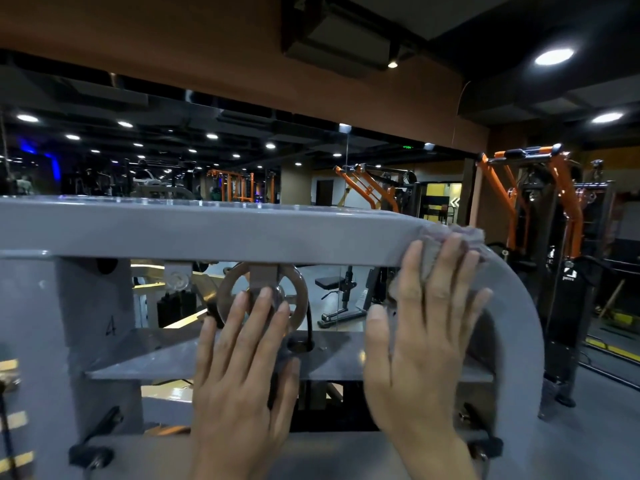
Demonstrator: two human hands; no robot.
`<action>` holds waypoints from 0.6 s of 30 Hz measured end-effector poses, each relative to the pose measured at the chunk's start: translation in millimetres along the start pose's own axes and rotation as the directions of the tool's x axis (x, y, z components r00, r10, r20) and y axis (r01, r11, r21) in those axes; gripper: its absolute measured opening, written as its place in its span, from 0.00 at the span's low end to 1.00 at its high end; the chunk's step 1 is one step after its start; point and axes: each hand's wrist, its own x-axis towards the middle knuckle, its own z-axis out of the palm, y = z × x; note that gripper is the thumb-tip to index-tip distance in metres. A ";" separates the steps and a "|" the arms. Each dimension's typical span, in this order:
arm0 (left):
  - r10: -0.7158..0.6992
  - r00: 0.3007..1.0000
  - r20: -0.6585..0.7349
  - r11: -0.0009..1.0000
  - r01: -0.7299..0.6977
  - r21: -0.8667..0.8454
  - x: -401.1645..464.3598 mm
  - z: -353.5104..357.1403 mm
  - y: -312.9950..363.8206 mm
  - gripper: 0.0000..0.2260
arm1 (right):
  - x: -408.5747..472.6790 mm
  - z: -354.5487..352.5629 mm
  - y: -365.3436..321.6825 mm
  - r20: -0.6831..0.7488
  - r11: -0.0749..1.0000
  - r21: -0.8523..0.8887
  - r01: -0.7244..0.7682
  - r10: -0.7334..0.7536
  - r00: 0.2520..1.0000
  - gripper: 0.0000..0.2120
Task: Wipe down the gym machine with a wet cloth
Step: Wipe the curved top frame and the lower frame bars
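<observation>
A grey cloth lies draped over the curved top corner of the grey gym machine frame. The right hand presses it flat with straight fingers. The left hand, released and empty, hovers before a pulley wheel. Wiping well likely means firm, overlapping strokes following the bend. Behind, a mirrored wall reflects ceiling lights and orange racks.

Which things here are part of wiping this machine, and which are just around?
In the job:
- grey cloth, pressed by the right hand
- grey machine frame, at its curved corner
- left hand, flat by the pulley wheel

Just around:
- orange machines
- black bench
- mirror
</observation>
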 end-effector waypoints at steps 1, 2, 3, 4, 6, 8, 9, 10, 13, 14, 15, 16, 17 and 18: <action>0.001 1.000 0.011 1.000 -0.001 -0.001 -0.3 -0.2 -0.3 0.26 | 1.3 4.3 -11.8 0.009 0.999 0.010 0.043 -0.043 0.999 0.34; -0.003 1.000 0.024 1.000 0.003 -0.008 -0.2 -1.0 -0.7 0.27 | 2.9 7.9 -23.5 0.013 0.996 0.024 0.084 -0.084 0.996 0.33; -0.009 0.999 0.036 1.000 0.009 -0.019 0.1 -2.2 -1.1 0.27 | 4.5 10.4 -34.2 0.019 0.991 0.039 0.124 -0.125 0.992 0.33; -0.016 0.999 0.045 0.999 0.018 -0.036 0.8 -3.9 -1.4 0.27 | 5.8 12.3 -42.5 0.029 0.985 0.052 0.163 -0.164 0.986 0.33; -0.039 0.998 0.052 0.994 0.044 -0.098 2.7 -9.4 0.5 0.27 | 6.8 12.4 -48.3 0.056 0.972 0.061 0.227 -0.230 0.972 0.33; -0.064 0.997 0.043 0.981 0.071 -0.178 7.1 -17.9 6.7 0.26 | 7.9 7.9 -39.8 0.077 0.959 0.047 0.281 -0.284 0.956 0.32; -0.066 0.997 0.030 0.977 0.071 -0.203 10.6 -22.9 11.3 0.26 | 9.0 4.7 -32.3 0.083 0.953 0.038 0.300 -0.302 0.950 0.31; -0.055 0.998 0.012 0.976 0.056 -0.212 14.9 -27.9 16.2 0.26 | 10.0 1.1 -23.3 0.088 0.952 0.029 0.305 -0.306 0.948 0.30; 0.010 0.999 -0.051 0.978 -0.021 -0.205 28.7 -42.1 29.7 0.23 | 12.3 -9.1 6.3 0.083 0.970 -0.010 0.244 -0.243 0.966 0.31; 0.026 0.997 -0.071 0.979 -0.040 -0.200 33.2 -46.6 33.8 0.22 | 12.5 -11.4 14.8 0.068 0.978 -0.014 0.209 -0.208 0.976 0.31; 0.038 0.996 -0.086 0.980 -0.054 -0.194 37.5 -50.6 37.7 0.21 | 12.2 -13.1 20.5 0.050 0.985 -0.009 0.174 -0.173 0.984 0.32; 0.046 0.994 -0.096 0.981 -0.063 -0.186 41.6 -54.1 41.5 0.20 | 11.7 -13.9 22.2 0.038 0.989 0.002 0.145 -0.145 0.989 0.33; 0.052 0.993 -0.104 0.981 -0.071 -0.181 45.7 -56.7 45.6 0.20 | 11.3 -14.0 19.5 0.039 0.991 0.014 0.131 -0.132 0.991 0.33; 0.059 0.992 -0.114 0.981 -0.079 -0.180 49.9 -58.0 49.9 0.19 | 11.1 -13.5 13.0 0.046 0.990 0.025 0.136 -0.137 0.990 0.33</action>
